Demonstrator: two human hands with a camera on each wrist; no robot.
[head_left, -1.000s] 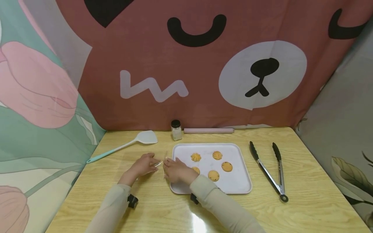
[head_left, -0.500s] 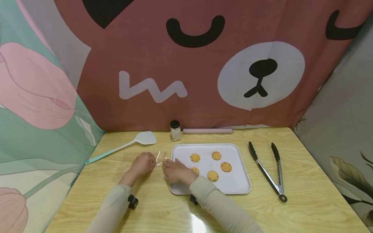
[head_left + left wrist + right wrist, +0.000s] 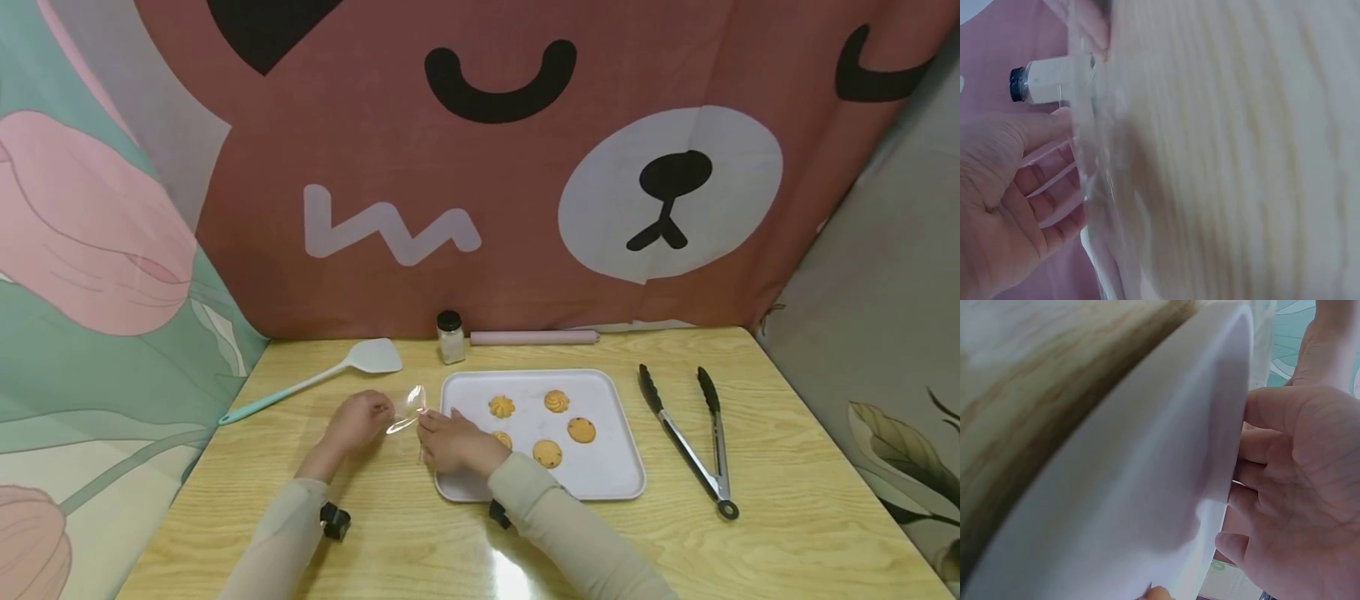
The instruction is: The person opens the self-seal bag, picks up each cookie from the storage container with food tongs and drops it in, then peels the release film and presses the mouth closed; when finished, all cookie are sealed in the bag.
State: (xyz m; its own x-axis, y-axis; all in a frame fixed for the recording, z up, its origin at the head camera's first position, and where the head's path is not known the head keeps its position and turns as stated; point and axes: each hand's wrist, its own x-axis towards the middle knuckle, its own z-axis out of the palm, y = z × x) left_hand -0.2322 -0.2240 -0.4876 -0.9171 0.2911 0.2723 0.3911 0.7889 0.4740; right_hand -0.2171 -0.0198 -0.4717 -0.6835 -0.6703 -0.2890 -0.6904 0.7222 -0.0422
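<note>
Between the two hands spreads a thin clear plastic bag [image 3: 410,402], glinting along its edges. The left hand [image 3: 360,422] pinches its left side; in the left wrist view the thumb and fingers of this hand [image 3: 1004,187] meet the see-through film. At the left edge of the white tray [image 3: 603,471], the right hand [image 3: 453,440] holds the bag's other side. Its fingertips are hidden behind the tray's rim in the right wrist view, where the palm of this hand [image 3: 1310,462] shows. On the tray lie several cookies [image 3: 556,402], one partly covered by the right hand.
A spatula [image 3: 375,356] lies at the back left. Behind the tray stand a black-capped jar [image 3: 452,343] and a pale pink rod [image 3: 534,337]. Spread tongs [image 3: 693,446] rest right of the tray. A printed cloth [image 3: 360,125] hangs behind the table.
The left hand has drawn slightly left and back. More of the clear bag shows, spread out between the hands. The right hand stays at the tray's edge.
</note>
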